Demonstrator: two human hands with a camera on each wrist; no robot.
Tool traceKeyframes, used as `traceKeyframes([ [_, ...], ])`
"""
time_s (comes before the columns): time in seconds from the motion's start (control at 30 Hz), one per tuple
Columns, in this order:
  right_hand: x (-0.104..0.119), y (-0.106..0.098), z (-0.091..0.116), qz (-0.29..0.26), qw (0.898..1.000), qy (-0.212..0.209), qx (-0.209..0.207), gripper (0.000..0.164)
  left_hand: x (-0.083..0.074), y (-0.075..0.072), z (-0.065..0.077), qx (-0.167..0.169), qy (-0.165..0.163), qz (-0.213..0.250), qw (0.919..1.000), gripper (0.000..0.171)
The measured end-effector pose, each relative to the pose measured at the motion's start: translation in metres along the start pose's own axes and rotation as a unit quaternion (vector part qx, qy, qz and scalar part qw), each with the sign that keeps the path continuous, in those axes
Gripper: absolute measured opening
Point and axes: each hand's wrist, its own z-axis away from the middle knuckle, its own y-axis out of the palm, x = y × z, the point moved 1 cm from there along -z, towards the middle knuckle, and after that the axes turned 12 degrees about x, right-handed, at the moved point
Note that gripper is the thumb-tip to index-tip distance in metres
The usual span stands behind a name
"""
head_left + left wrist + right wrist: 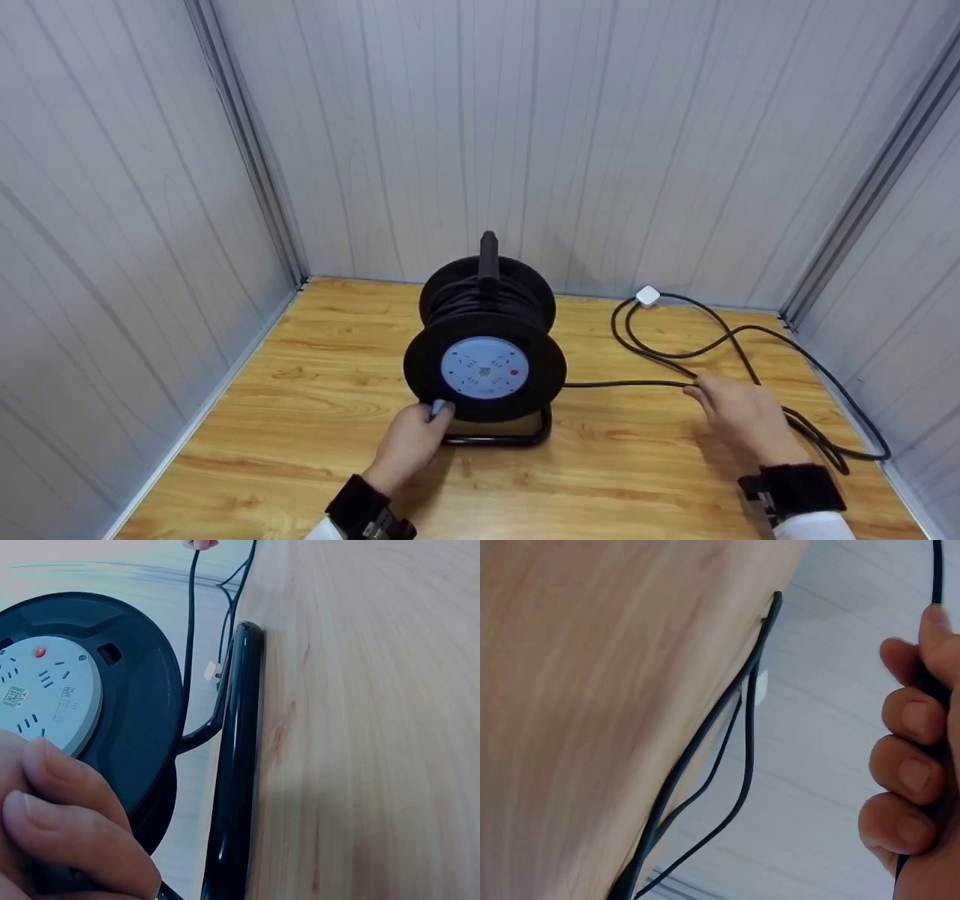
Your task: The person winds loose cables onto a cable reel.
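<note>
Well, your left hand [409, 442] has its fingers curled round a pale knob [439, 406] at seven o'clock on the front rim of the black cable reel [486, 324], which stands upright mid-table on its tubular frame [499, 441], red button [514, 372] at three o'clock on the pale socket panel [484, 384]. Rightward, the black cable [622, 383] runs out toward three o'clock, a white plug [647, 296] sits at two from the reel, and your right hand [739, 420] grips that cable, loose loops [825, 379] spreading from its eleven round to four.
</note>
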Motion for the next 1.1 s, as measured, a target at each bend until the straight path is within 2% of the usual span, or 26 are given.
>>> traceKeyframes([
  [0.13, -0.003, 0.002, 0.002, -0.006, 1.000, 0.015, 0.013, 0.028, 0.001, -0.005, 0.001, 0.003, 0.001, 0.016, 0.9999, 0.053],
  [0.4, 0.002, 0.010, -0.003, -0.025, 1.000, 0.005, 0.017, 0.021, -0.002, -0.016, 0.005, 0.015, -0.007, 0.069, 0.9975, 0.048],
  [0.6, 0.009, 0.015, -0.005, -0.026, 0.999, 0.015, 0.034, 0.026, -0.004, -0.021, 0.007, 0.021, -0.001, 0.103, 0.9945, 0.050],
  [0.8, 0.016, 0.019, -0.008, -0.041, 0.999, 0.010, 0.034, 0.026, -0.009, -0.027, 0.008, 0.027, 0.013, 0.160, 0.9867, 0.056],
  [0.93, 0.024, 0.021, -0.013, -0.042, 0.998, 0.002, 0.040, 0.029, -0.013, -0.032, 0.009, 0.027, 0.013, 0.212, 0.9768, 0.057],
  [1.1, 0.035, 0.024, -0.023, -0.047, 0.998, -0.024, 0.023, 0.026, -0.023, -0.039, 0.011, 0.010, 0.020, 0.249, 0.9682, 0.058],
])
